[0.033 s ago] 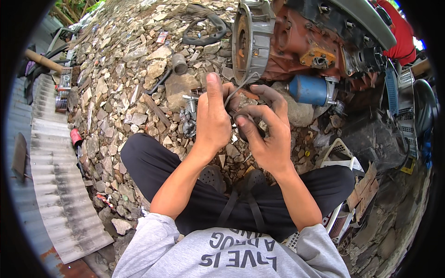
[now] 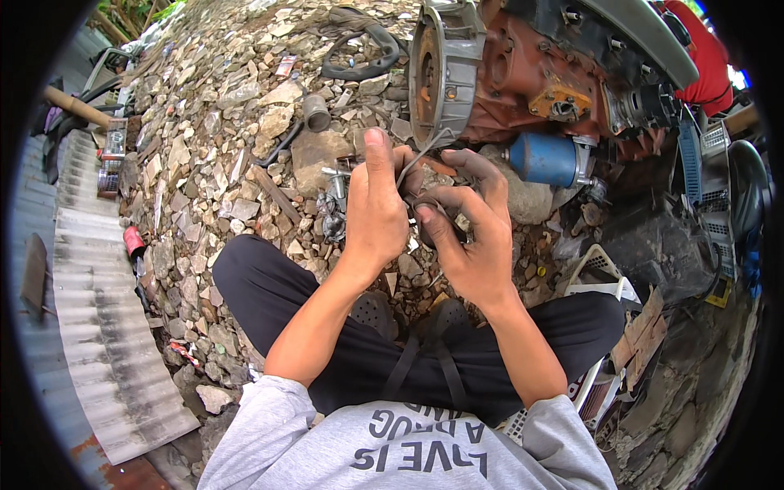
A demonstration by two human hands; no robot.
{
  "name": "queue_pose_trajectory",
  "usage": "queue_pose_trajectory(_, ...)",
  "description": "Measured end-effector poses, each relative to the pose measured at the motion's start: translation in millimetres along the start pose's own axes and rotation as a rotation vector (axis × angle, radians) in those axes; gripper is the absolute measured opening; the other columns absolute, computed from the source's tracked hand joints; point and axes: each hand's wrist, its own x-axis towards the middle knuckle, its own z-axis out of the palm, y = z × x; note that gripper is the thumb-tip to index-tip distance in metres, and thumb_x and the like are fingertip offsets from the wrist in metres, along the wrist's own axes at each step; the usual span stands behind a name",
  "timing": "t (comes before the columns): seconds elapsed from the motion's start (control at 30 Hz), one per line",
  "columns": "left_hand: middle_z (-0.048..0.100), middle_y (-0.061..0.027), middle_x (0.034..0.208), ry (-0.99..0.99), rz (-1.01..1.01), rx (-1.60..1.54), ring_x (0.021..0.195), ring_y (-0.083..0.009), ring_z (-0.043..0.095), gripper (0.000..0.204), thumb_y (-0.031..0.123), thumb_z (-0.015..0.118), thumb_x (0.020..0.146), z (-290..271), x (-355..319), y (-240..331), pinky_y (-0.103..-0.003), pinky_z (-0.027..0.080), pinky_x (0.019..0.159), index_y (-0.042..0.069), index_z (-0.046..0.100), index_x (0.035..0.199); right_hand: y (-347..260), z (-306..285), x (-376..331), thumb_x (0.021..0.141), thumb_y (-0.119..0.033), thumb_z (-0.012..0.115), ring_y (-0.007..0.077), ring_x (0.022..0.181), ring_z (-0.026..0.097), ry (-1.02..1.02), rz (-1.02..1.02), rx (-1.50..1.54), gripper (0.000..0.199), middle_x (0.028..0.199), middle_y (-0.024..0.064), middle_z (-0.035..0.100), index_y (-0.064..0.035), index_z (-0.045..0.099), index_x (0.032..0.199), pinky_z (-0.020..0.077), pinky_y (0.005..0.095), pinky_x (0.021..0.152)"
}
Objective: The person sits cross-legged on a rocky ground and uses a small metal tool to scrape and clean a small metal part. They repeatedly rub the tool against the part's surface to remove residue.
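My left hand (image 2: pixel 377 208) is closed, thumb pointing up, around a thin grey strip (image 2: pixel 420 153) whose free end sticks out to the upper right. Right beside it, my right hand (image 2: pixel 482 237) pinches a small dark rounded part (image 2: pixel 425 237) between thumb and fingers. Most of that part is covered by the fingers, so its kind cannot be made out. Both hands are held close together above my crossed legs. Beyond them stands a red-brown engine block (image 2: pixel 523 69) with a grey metal housing (image 2: pixel 447 90) on its left end.
A blue cylindrical filter (image 2: pixel 543 159) sits low on the engine. Stony ground (image 2: pixel 212 163) holds a metal cup-like cylinder (image 2: pixel 316 113), a black hose (image 2: pixel 363 65) and shiny metal parts (image 2: pixel 331 216). Corrugated sheeting (image 2: pixel 106 302) lies left; a dark box (image 2: pixel 665 245) and white crate (image 2: pixel 600 269) stand right.
The free end of the grey strip has shifted slightly. The dark part in my right hand has turned a little, while both arms stay in place.
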Motion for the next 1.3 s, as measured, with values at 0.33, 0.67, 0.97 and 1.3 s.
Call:
queue_pose_trajectory(0.33,0.043,-0.0021,0.067,0.040,-0.042,-0.181,0.062,-0.0113,0.040,0.057,0.052,0.029,0.103,20.8,-8.4,5.1,-0.026,0.034,0.056,0.008,0.043,0.070,0.6,1.6,-2.0,0.082,-0.005,0.072,0.0367,0.118,0.048,0.084,-0.039,0.002,0.015,0.116,0.0144,0.055,-0.0041,0.065,0.095,0.0390,0.0454,0.099)
queue_pose_trajectory(0.67,0.042,-0.0014,0.060,0.108,0.123,-0.095,0.057,-0.0127,0.040,0.055,0.041,0.030,0.105,17.4,-14.2,4.7,-0.028,0.034,0.054,0.004,0.045,0.066,-5.4,4.2,-6.6,0.083,-0.001,0.071,0.0220,0.086,0.058,0.141,0.027,0.170,0.011,0.097,0.0114,0.057,0.0001,0.065,0.092,0.0471,0.0326,0.077)
queue_pose_trajectory(0.97,0.050,-0.0034,0.060,0.047,0.426,0.371,0.053,-0.0117,0.041,0.061,0.041,0.025,0.103,6.6,-18.8,8.8,-0.026,0.032,0.052,-0.003,0.056,0.073,-8.1,5.2,-9.0,0.075,-0.001,0.076,0.0257,0.084,0.056,0.200,-0.071,0.041,0.019,0.093,0.0112,0.060,-0.0021,0.066,0.091,0.0447,0.0351,0.073)
queue_pose_trajectory(1.3,0.043,-0.0039,0.055,0.050,0.188,-0.327,0.049,-0.0126,0.039,0.054,0.035,0.032,0.104,12.8,-15.6,10.2,-0.028,0.032,0.048,0.003,0.046,0.063,-21.4,-10.4,-2.8,0.073,-0.004,0.079,0.0246,0.080,0.056,0.212,-0.022,0.099,0.018,0.082,0.0068,0.061,-0.0042,0.068,0.087,0.0429,0.0339,0.071)
